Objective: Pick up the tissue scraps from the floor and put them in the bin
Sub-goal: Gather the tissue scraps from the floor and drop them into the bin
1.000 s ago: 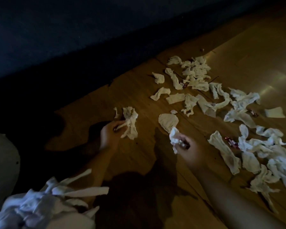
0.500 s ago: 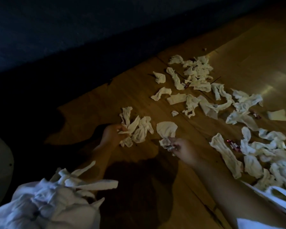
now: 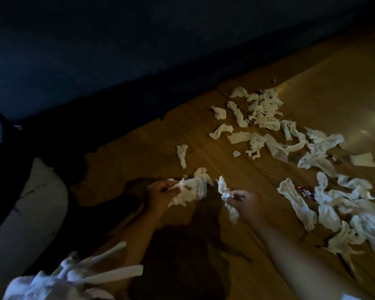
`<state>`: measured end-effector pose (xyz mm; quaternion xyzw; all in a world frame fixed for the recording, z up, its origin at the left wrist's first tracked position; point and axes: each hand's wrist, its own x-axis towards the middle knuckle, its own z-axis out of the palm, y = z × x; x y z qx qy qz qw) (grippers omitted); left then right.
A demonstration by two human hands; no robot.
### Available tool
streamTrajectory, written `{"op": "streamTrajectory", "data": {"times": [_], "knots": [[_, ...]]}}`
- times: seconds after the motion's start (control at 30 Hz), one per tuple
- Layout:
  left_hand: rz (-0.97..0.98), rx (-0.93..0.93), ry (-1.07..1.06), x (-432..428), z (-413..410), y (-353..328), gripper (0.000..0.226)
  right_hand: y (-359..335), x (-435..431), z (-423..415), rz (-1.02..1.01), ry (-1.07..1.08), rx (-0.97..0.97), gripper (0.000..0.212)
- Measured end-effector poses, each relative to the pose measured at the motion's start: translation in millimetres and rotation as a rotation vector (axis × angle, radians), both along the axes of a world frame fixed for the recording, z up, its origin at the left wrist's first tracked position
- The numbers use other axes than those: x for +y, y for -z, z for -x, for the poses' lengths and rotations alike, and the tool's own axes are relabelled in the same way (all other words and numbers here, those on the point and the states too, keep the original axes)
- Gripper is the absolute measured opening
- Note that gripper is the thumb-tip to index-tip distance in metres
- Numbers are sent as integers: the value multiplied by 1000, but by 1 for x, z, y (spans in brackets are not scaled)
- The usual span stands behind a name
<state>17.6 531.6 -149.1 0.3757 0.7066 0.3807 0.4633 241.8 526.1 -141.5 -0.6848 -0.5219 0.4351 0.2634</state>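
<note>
Both hands work low over the wooden floor [image 3: 139, 152], whose boards are smooth and faintly glossy where light pools at the far right. The left hand [image 3: 160, 191] has its fingers curled tight round a clump of tissue [image 3: 195, 189]. This is several thin, crinkled pieces gathered into one soft wad, most likely so that more can be collected before anything is carried off. Just beside it, the right hand [image 3: 248, 202] pinches a twisted scrap [image 3: 224, 189] between thumb and fingers. One end stands up above the knuckles and the other trails below the hand. The two hands are near each other but apart, which suggests the right is about to add its piece to the wad.

Most of the tissue scraps [image 3: 320, 146] lie on the floor: a lone strip [image 3: 181, 154] just beyond the left hand, a far cluster [image 3: 264, 105], and a thicker drift [image 3: 355, 213] to the right of the right hand. They are limp, torn, irregular ribbons, light enough to scatter, so pinching probably suits them better than scooping. Small red wrappers [image 3: 305, 191] lie among them.

At the left is a pale rounded shape that may be the bin [image 3: 35, 202], though it is too dark to be sure. A white crumpled bundle [image 3: 74, 276] sits at the near left edge; whether it is cloth or tissue I cannot say
</note>
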Motion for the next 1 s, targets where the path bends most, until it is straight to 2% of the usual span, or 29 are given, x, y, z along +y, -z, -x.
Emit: {"op": "streamTrajectory", "data": {"times": [0.17,0.27,0.37,0.53,0.63,0.87,1.0], "knots": [[8,-158,-14,-26,31,-94,24,-85,6,52,82,-81,193,16],[50,-51,74,-45,66,-148,8,-141,9,87,68,-178,184,18],[0,-1,25,-63,101,-195,5,-191,13,126,61,-282,151,18],[-92,2,-79,-99,163,-254,17,-256,12,206,13,-392,235,20],[-138,4,-174,-122,201,-276,11,-276,0,259,9,-431,364,18],[-285,-46,-542,-160,278,-306,22,-282,-30,369,64,-537,574,13],[-262,-45,-633,-168,308,-291,24,-271,-36,409,76,-532,508,15]]}}
